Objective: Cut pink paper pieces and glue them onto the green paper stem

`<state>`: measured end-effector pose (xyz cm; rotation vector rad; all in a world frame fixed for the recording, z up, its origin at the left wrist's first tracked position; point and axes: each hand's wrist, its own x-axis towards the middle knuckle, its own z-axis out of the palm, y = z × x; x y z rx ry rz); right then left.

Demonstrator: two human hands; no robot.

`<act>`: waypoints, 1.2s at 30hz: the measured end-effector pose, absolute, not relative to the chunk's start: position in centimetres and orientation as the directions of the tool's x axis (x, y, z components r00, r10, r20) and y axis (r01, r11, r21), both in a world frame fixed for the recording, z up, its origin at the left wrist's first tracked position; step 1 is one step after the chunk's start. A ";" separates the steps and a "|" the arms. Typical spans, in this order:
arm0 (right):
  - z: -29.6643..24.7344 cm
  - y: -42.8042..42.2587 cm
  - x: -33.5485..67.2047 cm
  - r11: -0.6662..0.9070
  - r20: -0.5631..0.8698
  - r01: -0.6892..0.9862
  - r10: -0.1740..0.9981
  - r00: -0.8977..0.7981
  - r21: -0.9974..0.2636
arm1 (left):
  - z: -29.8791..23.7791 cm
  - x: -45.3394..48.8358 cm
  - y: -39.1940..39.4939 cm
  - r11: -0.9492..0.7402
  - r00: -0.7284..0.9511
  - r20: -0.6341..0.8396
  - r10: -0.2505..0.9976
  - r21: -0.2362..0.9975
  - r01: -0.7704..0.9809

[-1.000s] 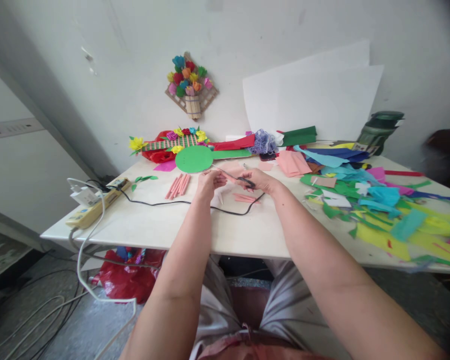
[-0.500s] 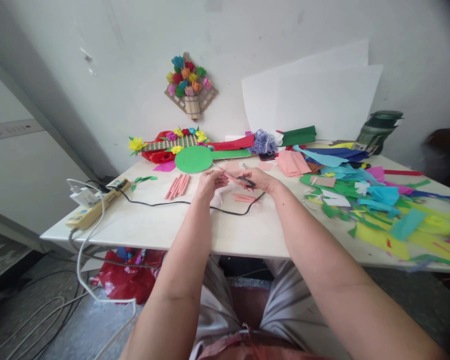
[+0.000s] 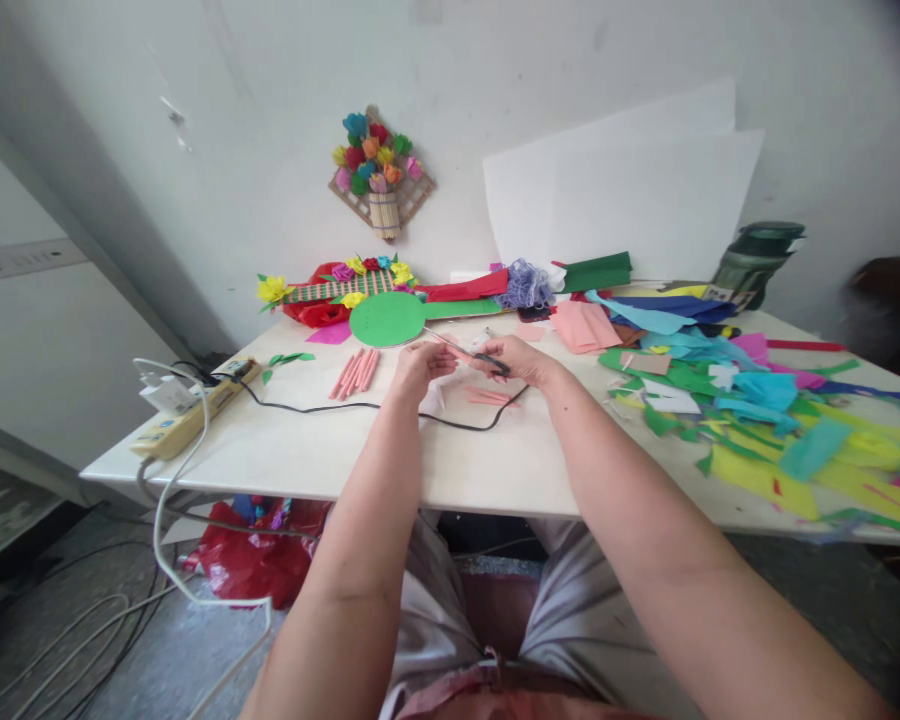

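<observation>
1. Black-handled scissors (image 3: pixel 495 364): held over the table (image 3: pixel 285 445), blades pointing toward the green disc (image 3: pixel 386 318).
2. Right hand (image 3: pixel 523 358): closed around the scissor handles.
3. Left hand (image 3: pixel 422 366): fingers bunched near the blades; cannot tell what they grip.
4. Pink rolls (image 3: pixel 355 373): bundled, left of left hand.
5. Black cord (image 3: pixel 322 407): nearer the person.

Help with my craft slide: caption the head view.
Right hand grips black-handled metal scissors near the left hand, slim pink sticks lying on the white table.
</observation>
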<state>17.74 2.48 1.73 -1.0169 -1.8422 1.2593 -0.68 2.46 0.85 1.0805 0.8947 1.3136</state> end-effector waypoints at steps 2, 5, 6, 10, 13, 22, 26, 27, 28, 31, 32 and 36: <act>1.7 2.5 17.8 0.234 0.105 0.223 0.876 -0.471 -0.946 | 0.9 -0.7 2.4 -0.065 0.078 0.092 0.993 0.952 -0.300; 1.6 2.6 17.8 0.235 0.109 0.210 0.869 -0.482 -0.949 | 0.9 -0.7 2.4 -0.086 0.080 0.116 0.990 0.948 -0.306; 1.6 2.6 17.8 0.235 0.108 0.208 0.866 -0.488 -0.949 | 0.9 -0.7 2.3 -0.092 0.081 0.121 0.989 0.949 -0.300; 1.6 2.6 17.8 0.234 0.096 0.212 0.853 -0.513 -0.949 | 0.9 -0.7 2.3 -0.104 0.071 0.128 0.989 0.956 -0.273; 1.8 2.5 17.8 0.224 0.081 0.223 0.855 -0.512 -0.949 | 1.0 -0.7 2.2 -0.106 0.072 0.129 0.989 0.958 -0.265; 1.7 2.6 17.8 0.215 0.073 0.220 0.852 -0.518 -0.951 | 0.9 -0.7 2.3 -0.103 0.080 0.128 0.989 0.959 -0.263; 1.7 2.6 17.8 0.217 0.068 0.235 0.855 -0.514 -0.948 | 0.8 -0.7 2.3 -0.103 0.084 0.131 0.988 0.957 -0.270; 1.7 2.6 17.8 0.216 0.068 0.236 0.857 -0.510 -0.947 | 0.8 -0.7 2.3 -0.106 0.084 0.133 0.987 0.956 -0.274; 1.8 2.5 17.8 0.216 0.070 0.235 0.859 -0.507 -0.948 | 0.8 -0.7 2.3 -0.109 0.082 0.137 0.987 0.954 -0.280; 1.8 2.4 17.8 0.210 0.071 0.225 0.859 -0.507 -0.951 | 0.8 -0.7 2.3 -0.108 0.079 0.137 0.987 0.948 -0.299; 1.8 2.5 17.8 0.211 0.072 0.221 0.858 -0.508 -0.952 | 0.8 -0.7 2.3 -0.104 0.079 0.134 0.988 0.947 -0.303; 1.5 2.7 17.8 0.200 0.078 0.193 0.859 -0.506 -0.961 | 0.7 -0.7 2.5 -0.096 0.077 0.125 0.989 0.946 -0.310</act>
